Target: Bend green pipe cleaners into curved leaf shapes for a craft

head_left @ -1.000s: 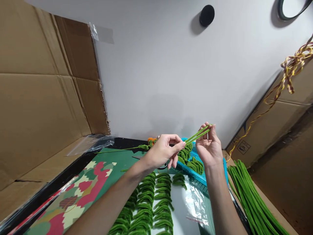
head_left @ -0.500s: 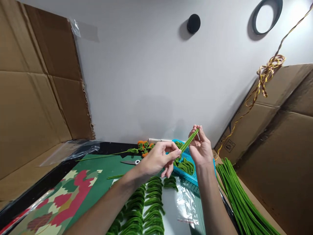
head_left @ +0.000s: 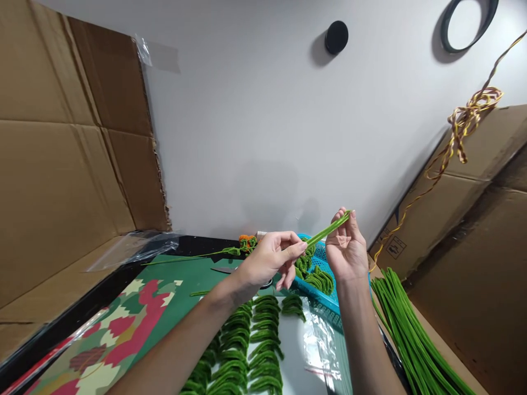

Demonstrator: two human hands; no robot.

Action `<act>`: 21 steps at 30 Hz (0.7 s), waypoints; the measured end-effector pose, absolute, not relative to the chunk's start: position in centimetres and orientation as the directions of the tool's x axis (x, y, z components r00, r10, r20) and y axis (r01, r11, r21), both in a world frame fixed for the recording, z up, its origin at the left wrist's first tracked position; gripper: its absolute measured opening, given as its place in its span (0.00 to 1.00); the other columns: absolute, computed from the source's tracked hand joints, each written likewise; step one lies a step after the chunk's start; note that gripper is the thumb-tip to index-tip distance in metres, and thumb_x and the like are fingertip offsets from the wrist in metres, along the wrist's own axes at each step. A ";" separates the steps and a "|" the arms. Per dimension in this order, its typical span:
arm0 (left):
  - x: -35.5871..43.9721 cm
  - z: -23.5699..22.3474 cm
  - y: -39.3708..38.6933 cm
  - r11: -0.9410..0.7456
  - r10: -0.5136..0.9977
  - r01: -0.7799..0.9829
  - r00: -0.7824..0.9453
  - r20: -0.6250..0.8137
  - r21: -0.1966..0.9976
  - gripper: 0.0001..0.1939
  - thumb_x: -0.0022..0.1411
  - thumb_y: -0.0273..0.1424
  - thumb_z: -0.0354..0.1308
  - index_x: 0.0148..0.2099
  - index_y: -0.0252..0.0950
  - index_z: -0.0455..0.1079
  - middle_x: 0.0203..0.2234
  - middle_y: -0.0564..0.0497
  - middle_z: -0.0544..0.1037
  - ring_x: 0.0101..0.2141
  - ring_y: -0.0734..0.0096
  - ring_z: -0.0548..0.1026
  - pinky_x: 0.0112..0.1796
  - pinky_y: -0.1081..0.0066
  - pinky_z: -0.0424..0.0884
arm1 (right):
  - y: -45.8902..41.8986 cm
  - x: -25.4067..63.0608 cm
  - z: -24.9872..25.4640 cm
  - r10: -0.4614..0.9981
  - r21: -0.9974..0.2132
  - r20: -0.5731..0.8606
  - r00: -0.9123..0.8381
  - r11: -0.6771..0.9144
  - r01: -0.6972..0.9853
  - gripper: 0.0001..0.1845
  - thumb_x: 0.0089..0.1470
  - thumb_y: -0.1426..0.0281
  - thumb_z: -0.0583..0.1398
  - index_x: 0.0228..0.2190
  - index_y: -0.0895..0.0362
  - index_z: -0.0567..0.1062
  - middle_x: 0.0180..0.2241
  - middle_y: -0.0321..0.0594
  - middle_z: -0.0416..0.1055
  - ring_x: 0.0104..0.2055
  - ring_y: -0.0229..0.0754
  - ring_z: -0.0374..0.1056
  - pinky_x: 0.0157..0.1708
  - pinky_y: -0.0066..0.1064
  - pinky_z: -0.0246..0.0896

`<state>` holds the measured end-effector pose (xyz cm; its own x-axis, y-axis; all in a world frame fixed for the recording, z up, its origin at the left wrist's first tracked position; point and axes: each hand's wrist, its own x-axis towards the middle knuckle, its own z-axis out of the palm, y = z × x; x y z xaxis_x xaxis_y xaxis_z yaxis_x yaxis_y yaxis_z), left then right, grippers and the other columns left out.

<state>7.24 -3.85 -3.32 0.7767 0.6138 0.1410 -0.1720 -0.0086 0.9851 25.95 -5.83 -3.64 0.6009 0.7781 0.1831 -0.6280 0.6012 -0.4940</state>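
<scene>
A small bunch of green pipe cleaners point(head_left: 327, 231) slants up to the right between my two hands. My left hand point(head_left: 280, 258) pinches its lower end between thumb and fingers. The upper end sits between the thumb and fingertips of my right hand point(head_left: 347, 244), palm turned toward me. Beneath the hands, a blue plastic basket point(head_left: 325, 302) holds curled green pipe cleaner pieces point(head_left: 320, 281). Rows of bent green pipe cleaner pieces point(head_left: 265, 340) lie on a white sheet point(head_left: 294, 351) below my left hand.
Long green pipe cleaners point(head_left: 405, 323) lie in a bundle at the right. Scissors point(head_left: 222, 269), partly hidden by my left arm, rest on a green mat point(head_left: 173, 296). Orange fuzzy flowers point(head_left: 247, 241) are at the back. Cardboard point(head_left: 61, 164) stands on the left; a twisted cord point(head_left: 463, 129) hangs right.
The view has shifted slightly, so most things appear further right. Both hands keep their pinch on the pipe cleaners, whose strands now look a little more spread at the upper end.
</scene>
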 end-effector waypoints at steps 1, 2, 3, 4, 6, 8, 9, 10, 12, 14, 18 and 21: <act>7.3 -3.4 -3.8 -0.009 0.609 -0.169 0.781 0.140 0.986 0.17 0.69 0.44 0.62 0.36 0.37 0.65 0.11 0.56 0.71 0.10 0.78 0.65 0.11 0.82 0.60 | -5.8 25.9 -3.6 0.775 -0.477 0.159 0.612 0.603 -0.640 0.07 0.59 0.70 0.70 0.28 0.55 0.80 0.31 0.29 0.81 0.33 0.26 0.79 0.42 0.12 0.76; 7.3 -3.5 -3.8 -0.011 0.604 -0.167 0.784 0.140 0.986 0.17 0.69 0.44 0.62 0.36 0.37 0.65 0.11 0.56 0.72 0.10 0.78 0.65 0.11 0.82 0.60 | -5.8 25.8 -3.5 0.773 -0.453 0.127 0.622 0.603 -0.656 0.08 0.60 0.72 0.69 0.28 0.56 0.80 0.31 0.30 0.81 0.33 0.26 0.79 0.41 0.13 0.77; 7.3 -3.5 -3.8 -0.016 0.600 -0.164 0.787 0.141 0.986 0.17 0.69 0.44 0.62 0.36 0.37 0.65 0.11 0.56 0.72 0.09 0.78 0.64 0.11 0.82 0.60 | -5.9 25.7 -3.4 0.771 -0.428 0.095 0.630 0.603 -0.673 0.09 0.62 0.73 0.67 0.28 0.56 0.79 0.31 0.31 0.81 0.32 0.27 0.79 0.40 0.13 0.77; 7.3 -3.6 -3.8 -0.024 0.598 -0.162 0.788 0.144 0.986 0.17 0.69 0.44 0.62 0.36 0.37 0.65 0.11 0.56 0.72 0.09 0.79 0.64 0.11 0.82 0.60 | -5.9 25.6 -3.3 0.770 -0.414 0.071 0.634 0.601 -0.683 0.09 0.63 0.74 0.66 0.29 0.57 0.79 0.30 0.31 0.81 0.32 0.27 0.79 0.39 0.13 0.77; 7.3 -3.6 -3.8 -0.039 0.596 -0.154 0.789 0.147 0.987 0.17 0.69 0.44 0.62 0.36 0.37 0.65 0.11 0.56 0.72 0.09 0.79 0.63 0.11 0.83 0.59 | -6.0 25.5 -3.0 0.770 -0.395 0.036 0.637 0.597 -0.698 0.11 0.65 0.75 0.64 0.29 0.57 0.79 0.30 0.32 0.81 0.31 0.27 0.79 0.38 0.14 0.78; 7.3 -3.6 -3.8 -0.048 0.599 -0.144 0.788 0.144 0.988 0.17 0.69 0.45 0.62 0.36 0.37 0.65 0.10 0.56 0.72 0.09 0.79 0.63 0.11 0.83 0.58 | -6.0 25.4 -2.8 0.769 -0.385 0.013 0.639 0.593 -0.707 0.12 0.66 0.76 0.62 0.29 0.57 0.79 0.30 0.32 0.81 0.31 0.27 0.79 0.38 0.13 0.78; 7.3 -3.5 -3.9 -0.049 0.599 -0.141 0.788 0.142 0.989 0.18 0.69 0.45 0.62 0.36 0.37 0.65 0.10 0.56 0.72 0.09 0.79 0.63 0.11 0.83 0.58 | -6.0 25.3 -2.7 0.769 -0.381 0.004 0.639 0.592 -0.710 0.12 0.66 0.76 0.62 0.29 0.57 0.79 0.29 0.32 0.81 0.31 0.27 0.79 0.38 0.13 0.77; 7.3 -3.5 -3.9 -0.048 0.599 -0.140 0.788 0.140 0.989 0.18 0.69 0.45 0.62 0.36 0.37 0.64 0.10 0.56 0.72 0.09 0.79 0.63 0.11 0.83 0.58 | -6.1 25.3 -2.7 0.768 -0.379 -0.003 0.641 0.592 -0.711 0.12 0.66 0.76 0.62 0.29 0.57 0.78 0.29 0.32 0.80 0.30 0.27 0.79 0.38 0.13 0.77; 7.3 -3.4 -4.0 -0.045 0.598 -0.142 0.789 0.140 0.989 0.18 0.68 0.45 0.62 0.36 0.37 0.64 0.10 0.56 0.72 0.09 0.79 0.63 0.11 0.82 0.59 | -6.1 25.3 -2.6 0.764 -0.377 -0.010 0.645 0.594 -0.711 0.11 0.65 0.77 0.63 0.29 0.58 0.78 0.29 0.32 0.80 0.30 0.27 0.78 0.38 0.13 0.77; 7.3 -3.4 -4.0 -0.045 0.597 -0.145 0.790 0.143 0.988 0.18 0.68 0.45 0.62 0.36 0.37 0.64 0.10 0.56 0.72 0.09 0.79 0.63 0.11 0.82 0.59 | -6.2 25.3 -2.6 0.762 -0.378 -0.013 0.647 0.595 -0.709 0.09 0.63 0.77 0.65 0.29 0.58 0.78 0.29 0.32 0.80 0.30 0.27 0.79 0.38 0.13 0.77; 7.3 -3.4 -4.0 -0.038 0.596 -0.140 0.792 0.135 0.989 0.19 0.67 0.47 0.63 0.36 0.37 0.64 0.10 0.56 0.71 0.09 0.78 0.64 0.11 0.82 0.58 | -6.2 25.5 -2.9 0.767 -0.391 -0.007 0.641 0.588 -0.708 0.07 0.59 0.77 0.68 0.30 0.59 0.78 0.29 0.32 0.80 0.30 0.27 0.79 0.38 0.13 0.77; 7.3 -3.4 -4.0 -0.032 0.597 -0.140 0.791 0.131 0.990 0.19 0.67 0.47 0.62 0.37 0.37 0.64 0.10 0.56 0.71 0.08 0.79 0.62 0.11 0.82 0.57 | -6.2 25.7 -3.3 0.765 -0.408 0.026 0.644 0.596 -0.691 0.07 0.54 0.77 0.72 0.30 0.59 0.78 0.29 0.31 0.80 0.31 0.28 0.79 0.41 0.14 0.77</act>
